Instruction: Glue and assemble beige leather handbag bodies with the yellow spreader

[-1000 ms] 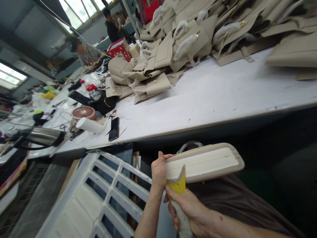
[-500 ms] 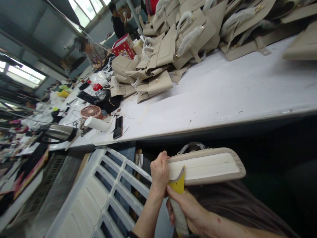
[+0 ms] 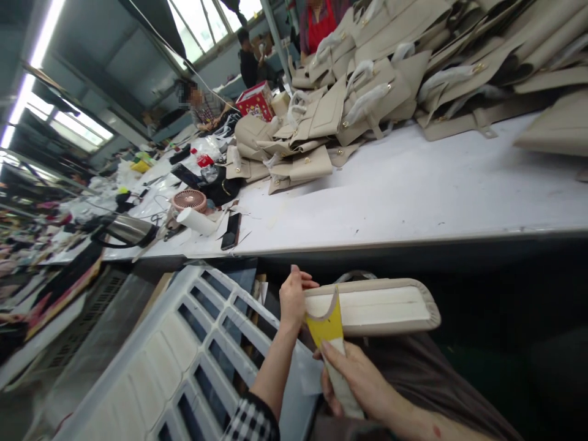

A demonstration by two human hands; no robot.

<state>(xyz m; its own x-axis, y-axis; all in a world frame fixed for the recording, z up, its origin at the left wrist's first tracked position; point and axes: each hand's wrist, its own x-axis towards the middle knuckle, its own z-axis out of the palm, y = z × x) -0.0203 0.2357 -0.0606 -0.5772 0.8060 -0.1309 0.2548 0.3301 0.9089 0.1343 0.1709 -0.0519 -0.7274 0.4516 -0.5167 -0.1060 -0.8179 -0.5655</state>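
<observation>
- Beige bag (image 3: 376, 307): just below the white surface (image 3: 413, 196), in front of the person's dark-trousered lap (image 3: 432, 361); its long white base panel (image 3: 404, 306) is turned up to view, a fine line running lengthwise.
- Left hand (image 3: 291, 300): its grip grasps the bag's left end; fingers partly hidden behind. Black-and-white checked sleeve (image 3: 250, 422) on that arm.
- Right hand (image 3: 351, 373): its grip is closed around the pale wrapped handle of a yellow scraper (image 3: 327, 327). The blade's curved edge lies over the base panel near the left hand; cannot tell whether it touches.
- Writing: red box (image 3: 255, 103) at the far end carries a colourful print, too small to read. Red packaging (image 3: 204, 160) among clear plastic, lettering likewise unreadable.
- Pile of beige bags (image 3: 321, 116) along the far side, gold-coloured fittings, handles wrapped in white.
- Surface, left part: phone (image 3: 231, 231), dark screen; white cylinder (image 3: 197, 220) just beside pink fan (image 3: 189, 201); metal kettle (image 3: 131, 229) further left.
- White slotted plastic piece (image 3: 215, 334) left of the hands.
</observation>
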